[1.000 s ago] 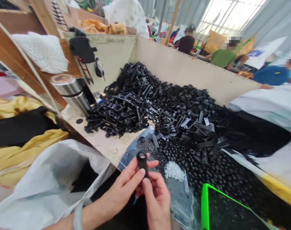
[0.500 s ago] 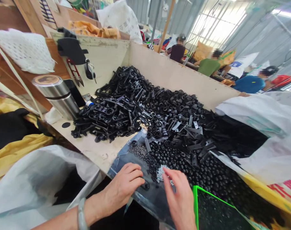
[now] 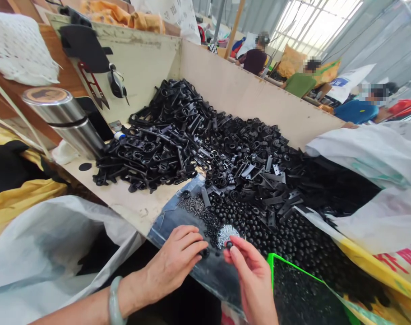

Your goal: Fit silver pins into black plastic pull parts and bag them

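Note:
My right hand [image 3: 251,271] pinches a small round black ball [image 3: 229,244] between thumb and fingertips, just in front of a heap of small silvery screws [image 3: 226,234]. To its left, my left hand [image 3: 176,259] has its fingers curled down over a black plastic part [image 3: 204,253], whose rounded end shows beyond the fingertips; the rest of it is hidden. Both hands are over the front edge of a dark mat [image 3: 171,221]. Behind them lie many black balls [image 3: 256,225] and a little pile of tiny dark metal pieces [image 3: 193,205].
Black long-handled parts [image 3: 151,153] and black ring-shaped parts [image 3: 256,140] are heaped farther back. A steel flask [image 3: 68,122] stands at left. A green-rimmed tray [image 3: 296,268] is at front right, beside a white sack [image 3: 371,149]. Several people sit beyond the partition [image 3: 246,85].
My right hand has lifted slightly back from the screws, and a black ball now shows in its pinch. The left hand stays by the black part. The view has shifted a little.

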A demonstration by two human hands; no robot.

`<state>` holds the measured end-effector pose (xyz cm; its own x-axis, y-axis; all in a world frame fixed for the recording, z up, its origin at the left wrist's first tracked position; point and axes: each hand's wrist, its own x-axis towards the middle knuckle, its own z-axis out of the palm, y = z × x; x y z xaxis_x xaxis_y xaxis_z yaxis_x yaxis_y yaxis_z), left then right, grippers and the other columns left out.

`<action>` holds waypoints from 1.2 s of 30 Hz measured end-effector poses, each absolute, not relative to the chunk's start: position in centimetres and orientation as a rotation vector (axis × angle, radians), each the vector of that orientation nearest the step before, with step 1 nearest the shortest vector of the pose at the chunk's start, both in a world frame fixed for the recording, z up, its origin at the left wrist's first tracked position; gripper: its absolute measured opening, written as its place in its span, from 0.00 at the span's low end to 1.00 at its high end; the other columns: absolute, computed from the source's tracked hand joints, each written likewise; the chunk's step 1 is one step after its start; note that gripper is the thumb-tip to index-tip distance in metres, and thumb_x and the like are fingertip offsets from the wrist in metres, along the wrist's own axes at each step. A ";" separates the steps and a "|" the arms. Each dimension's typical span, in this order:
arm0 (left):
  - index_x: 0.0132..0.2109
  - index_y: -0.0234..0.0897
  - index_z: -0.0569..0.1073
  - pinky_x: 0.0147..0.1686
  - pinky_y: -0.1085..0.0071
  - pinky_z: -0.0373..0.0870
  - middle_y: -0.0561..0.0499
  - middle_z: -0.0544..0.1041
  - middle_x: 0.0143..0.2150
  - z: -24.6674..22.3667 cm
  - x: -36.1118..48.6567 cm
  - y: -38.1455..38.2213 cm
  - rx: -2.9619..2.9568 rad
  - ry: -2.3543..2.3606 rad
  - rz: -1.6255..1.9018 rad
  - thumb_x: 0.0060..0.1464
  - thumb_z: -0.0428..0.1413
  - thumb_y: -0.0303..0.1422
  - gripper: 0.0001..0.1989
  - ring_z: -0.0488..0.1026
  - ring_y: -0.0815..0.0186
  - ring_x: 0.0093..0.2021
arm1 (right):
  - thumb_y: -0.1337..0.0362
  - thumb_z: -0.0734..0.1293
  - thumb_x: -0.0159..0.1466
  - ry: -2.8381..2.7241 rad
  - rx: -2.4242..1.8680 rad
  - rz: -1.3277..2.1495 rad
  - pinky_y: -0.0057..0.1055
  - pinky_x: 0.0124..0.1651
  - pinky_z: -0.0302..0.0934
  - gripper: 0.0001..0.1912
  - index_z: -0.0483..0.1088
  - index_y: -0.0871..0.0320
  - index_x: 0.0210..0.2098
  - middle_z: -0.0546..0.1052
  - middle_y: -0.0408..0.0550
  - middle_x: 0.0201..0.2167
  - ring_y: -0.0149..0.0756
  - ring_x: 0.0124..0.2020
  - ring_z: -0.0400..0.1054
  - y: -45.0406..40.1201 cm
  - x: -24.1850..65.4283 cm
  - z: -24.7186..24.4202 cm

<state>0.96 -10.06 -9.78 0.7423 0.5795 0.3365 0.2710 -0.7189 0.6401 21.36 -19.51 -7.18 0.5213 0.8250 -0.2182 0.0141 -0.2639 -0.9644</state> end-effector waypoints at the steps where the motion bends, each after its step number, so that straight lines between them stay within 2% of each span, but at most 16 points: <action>1: 0.58 0.39 0.72 0.61 0.56 0.68 0.45 0.79 0.53 -9.9 1.1 -10.1 2.360 0.638 0.724 0.65 0.51 0.22 0.18 0.69 0.56 0.59 | 0.50 0.76 0.60 -0.561 -1.577 1.003 0.37 0.45 0.75 0.21 0.80 0.56 0.46 0.83 0.53 0.44 0.40 0.39 0.80 -20.1 20.6 -7.2; 3: 0.57 0.38 0.72 0.60 0.57 0.68 0.45 0.79 0.52 -10.2 1.2 -10.0 2.345 0.631 0.744 0.65 0.51 0.21 0.17 0.69 0.57 0.58 | 0.51 0.79 0.56 -0.384 -1.473 1.090 0.38 0.48 0.75 0.21 0.82 0.54 0.44 0.82 0.54 0.46 0.42 0.41 0.80 -20.9 19.4 -7.5; 6: 0.56 0.37 0.73 0.59 0.58 0.68 0.46 0.79 0.51 -10.3 1.2 -9.9 2.348 0.619 0.753 0.65 0.51 0.21 0.15 0.69 0.58 0.56 | 0.53 0.79 0.55 -0.434 -1.499 1.054 0.35 0.47 0.76 0.19 0.82 0.53 0.44 0.83 0.52 0.44 0.40 0.40 0.80 -21.1 18.5 -7.9; 9: 0.56 0.36 0.72 0.57 0.57 0.70 0.46 0.79 0.49 -10.3 1.0 -9.9 2.349 0.622 0.784 0.66 0.52 0.22 0.14 0.70 0.58 0.54 | 0.53 0.76 0.59 -0.763 -1.665 0.855 0.31 0.42 0.76 0.17 0.81 0.54 0.44 0.83 0.50 0.41 0.38 0.38 0.79 -21.0 18.6 -8.4; 13: 0.55 0.36 0.71 0.56 0.56 0.70 0.46 0.79 0.50 -10.8 0.9 -10.0 2.335 0.630 0.789 0.67 0.53 0.24 0.12 0.70 0.57 0.54 | 0.57 0.70 0.66 -1.267 -1.784 0.571 0.26 0.42 0.74 0.11 0.79 0.51 0.47 0.82 0.47 0.42 0.34 0.39 0.78 -20.7 18.4 -8.7; 18: 0.51 0.35 0.73 0.56 0.58 0.71 0.47 0.79 0.48 -11.5 1.0 -10.0 2.344 0.604 0.870 0.66 0.55 0.25 0.08 0.70 0.58 0.54 | 0.58 0.68 0.69 -1.430 -1.789 0.379 0.23 0.39 0.72 0.08 0.78 0.53 0.43 0.81 0.44 0.37 0.31 0.33 0.77 -20.3 17.3 -8.7; 32: 0.50 0.34 0.74 0.56 0.60 0.70 0.46 0.79 0.48 -11.6 1.0 -10.0 2.338 0.602 0.904 0.66 0.55 0.25 0.07 0.70 0.59 0.54 | 0.53 0.67 0.70 -1.366 -1.882 0.243 0.22 0.36 0.71 0.13 0.77 0.56 0.38 0.81 0.45 0.32 0.31 0.29 0.77 -20.4 15.8 -9.4; 34: 0.51 0.34 0.73 0.56 0.60 0.70 0.46 0.79 0.48 -11.6 1.0 -10.0 2.342 0.601 0.897 0.66 0.54 0.24 0.08 0.70 0.59 0.54 | 0.51 0.69 0.67 -1.292 -1.885 0.340 0.23 0.36 0.72 0.15 0.78 0.57 0.40 0.82 0.47 0.33 0.32 0.30 0.78 -20.7 15.9 -9.7; 36: 0.51 0.34 0.73 0.56 0.59 0.70 0.46 0.79 0.49 -11.4 1.0 -9.9 2.350 0.591 0.903 0.66 0.54 0.23 0.09 0.70 0.59 0.54 | 0.49 0.71 0.65 -1.168 -1.890 0.470 0.25 0.35 0.74 0.20 0.77 0.58 0.47 0.82 0.48 0.34 0.34 0.30 0.78 -21.3 16.5 -9.9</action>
<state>0.99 -9.90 -11.42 0.6778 0.5687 0.4660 0.2002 -0.7526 0.6273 16.54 -21.34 -9.89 0.4945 0.8622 0.1099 0.5452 -0.2092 -0.8118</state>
